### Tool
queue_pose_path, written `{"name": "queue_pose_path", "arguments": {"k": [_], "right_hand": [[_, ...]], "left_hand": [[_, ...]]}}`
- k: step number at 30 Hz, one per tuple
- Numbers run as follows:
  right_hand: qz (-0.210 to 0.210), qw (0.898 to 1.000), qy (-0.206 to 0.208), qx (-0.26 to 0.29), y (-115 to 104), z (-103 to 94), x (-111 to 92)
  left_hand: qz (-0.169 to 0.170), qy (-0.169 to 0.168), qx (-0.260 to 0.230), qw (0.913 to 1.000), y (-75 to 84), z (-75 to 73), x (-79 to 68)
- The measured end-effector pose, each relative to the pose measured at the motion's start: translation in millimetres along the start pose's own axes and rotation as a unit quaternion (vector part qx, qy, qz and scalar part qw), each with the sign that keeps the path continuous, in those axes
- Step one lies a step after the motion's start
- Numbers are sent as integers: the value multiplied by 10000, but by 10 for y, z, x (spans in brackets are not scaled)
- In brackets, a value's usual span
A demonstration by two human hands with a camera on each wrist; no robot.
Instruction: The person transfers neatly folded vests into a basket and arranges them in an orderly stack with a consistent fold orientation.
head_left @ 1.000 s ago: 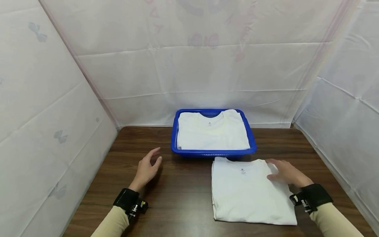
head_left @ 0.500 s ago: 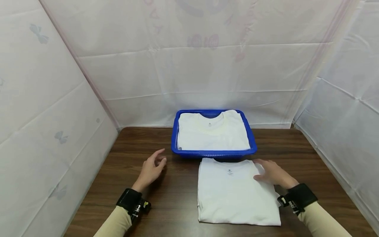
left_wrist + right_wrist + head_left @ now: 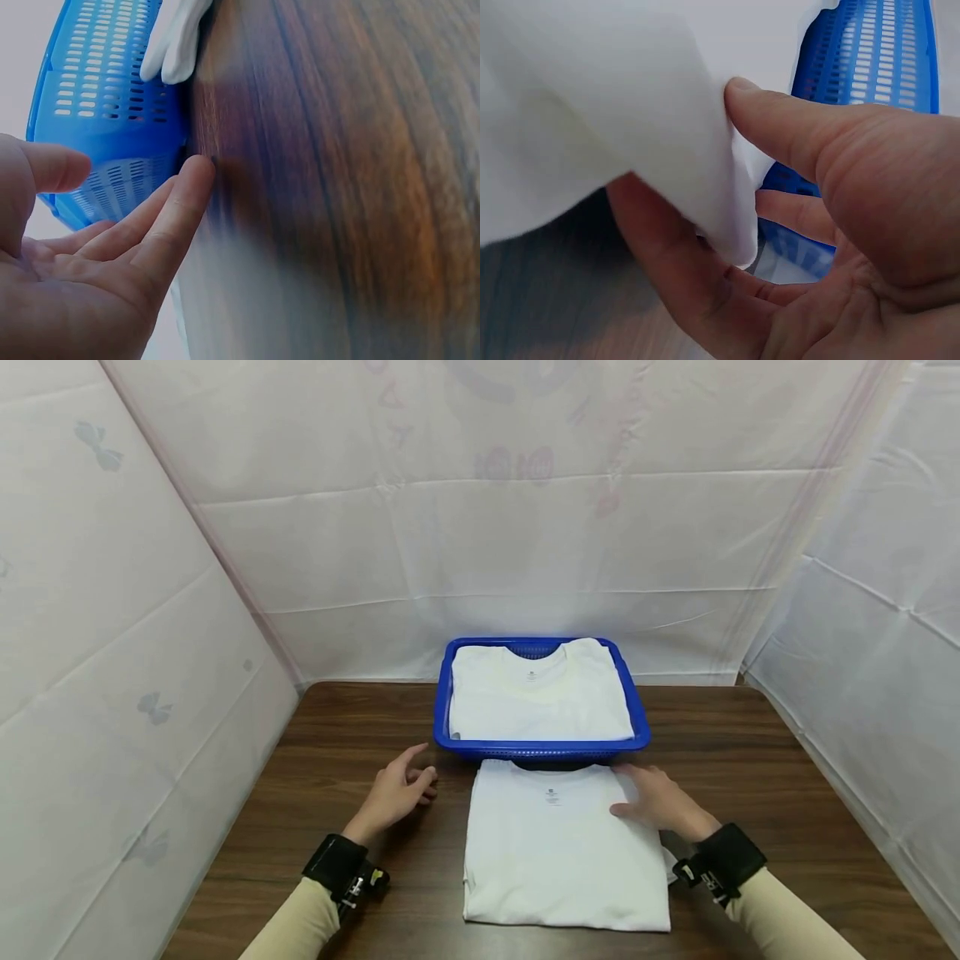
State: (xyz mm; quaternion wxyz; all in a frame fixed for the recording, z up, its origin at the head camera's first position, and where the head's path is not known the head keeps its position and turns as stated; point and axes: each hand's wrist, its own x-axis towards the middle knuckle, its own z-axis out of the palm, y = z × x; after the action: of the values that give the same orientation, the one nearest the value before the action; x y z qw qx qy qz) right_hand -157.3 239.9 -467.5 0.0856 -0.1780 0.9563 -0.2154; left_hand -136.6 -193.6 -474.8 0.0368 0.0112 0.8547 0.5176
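A folded white T-shirt (image 3: 566, 852) lies in front of the blue basket, neckline toward it. My right hand (image 3: 660, 800) grips its right shoulder edge. The right wrist view shows the thumb on top of the white cloth (image 3: 630, 82) and the other fingers passing underneath. To the left of the T-shirt, my left hand (image 3: 395, 792) holds nothing, its fingers relaxed above the table and its thumb apart. Folded corners of the shirt (image 3: 178, 45) appear beyond its fingertips in the left wrist view.
The blue plastic basket (image 3: 540, 748) stands at the back of the brown wooden table (image 3: 352, 710), holding another folded white T-shirt (image 3: 536, 706). White sheeting (image 3: 375, 552) hangs behind the table and along both sides.
My right hand has drawn the folded T-shirt leftward, from front right to just in front of the basket. The left hand has shifted slightly to the right, toward it.
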Motion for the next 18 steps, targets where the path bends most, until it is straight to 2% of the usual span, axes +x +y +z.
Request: {"name": "queue_pose_path", "arguments": {"k": [6,13,18], "right_hand": [[58,9999,-29,78,-67,68,56],[123,9998,-91,102,-109,108,92],[138,9998,-79,85,-125,117,86]], "left_hand": [[-159,2,-122,9998,46,48,-8],[-363,-255,-441,9980,131,167,2],[-570,-290,-511,9966,208,246,3]]}}
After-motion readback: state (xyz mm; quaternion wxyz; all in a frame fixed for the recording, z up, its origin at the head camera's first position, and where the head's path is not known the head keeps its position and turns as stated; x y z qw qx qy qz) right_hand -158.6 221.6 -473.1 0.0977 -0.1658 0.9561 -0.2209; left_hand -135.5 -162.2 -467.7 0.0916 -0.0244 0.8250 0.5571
